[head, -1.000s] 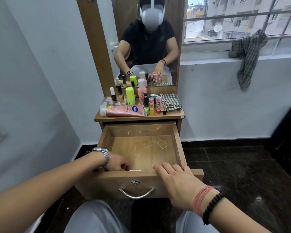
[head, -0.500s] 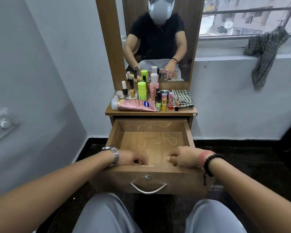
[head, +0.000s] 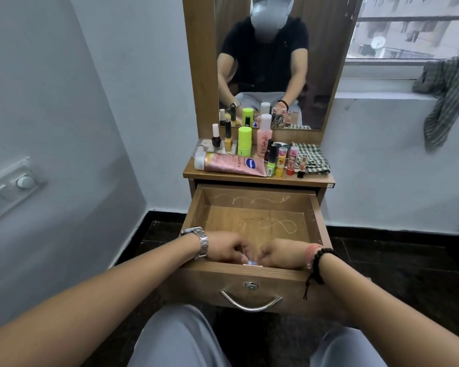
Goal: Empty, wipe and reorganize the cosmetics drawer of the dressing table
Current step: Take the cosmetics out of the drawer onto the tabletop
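Inside the open drawer (head: 255, 223), at its front edge, the left hand (head: 227, 247) and right hand (head: 281, 254) meet, fingers curled together around a small pale item (head: 251, 262) too tiny to identify. Along the surface (head: 260, 178) above stand the cosmetics: a pink tube (head: 229, 162) lying at the front left, bottles (head: 244, 140) upright behind, a checked cloth (head: 312, 157) at the right edge.

Home bedroom corner: wooden dressing table (head: 260, 178) with mirror (head: 270, 62), cosmetics on top, wall switches (head: 8, 186), cloth (head: 445, 94) draped on windowsill
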